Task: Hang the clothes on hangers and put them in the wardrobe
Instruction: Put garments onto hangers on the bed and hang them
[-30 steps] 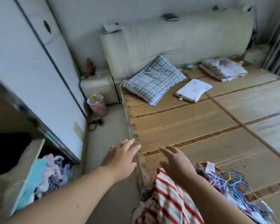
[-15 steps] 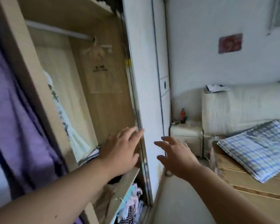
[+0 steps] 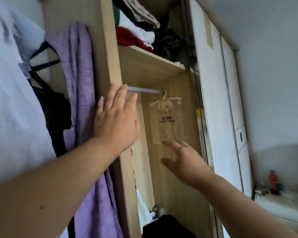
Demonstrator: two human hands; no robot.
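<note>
The open wooden wardrobe (image 3: 108,54) fills the view. Its metal rail (image 3: 144,90) runs under a shelf (image 3: 150,66) and carries one small hanger with a beige pouch (image 3: 165,104). My left hand (image 3: 115,119) is raised with straight fingers in front of the wardrobe's upright panel, just below the rail, and holds nothing. My right hand (image 3: 184,160) is spread, empty, lower and to the right inside the opening. A purple garment (image 3: 83,103) and a white garment (image 3: 10,100) hang in the left section on black hangers (image 3: 41,60).
Folded clothes (image 3: 138,28) are piled on the upper shelf. A dark garment (image 3: 165,225) lies low in the compartment. The white sliding door (image 3: 215,100) stands to the right. A bedside cabinet with a red bottle (image 3: 273,181) is at the far right.
My view swung from the bed and the striped clothes pile up to the wardrobe's rail. Both empty hands rose with it, the left hand now near the rail.
</note>
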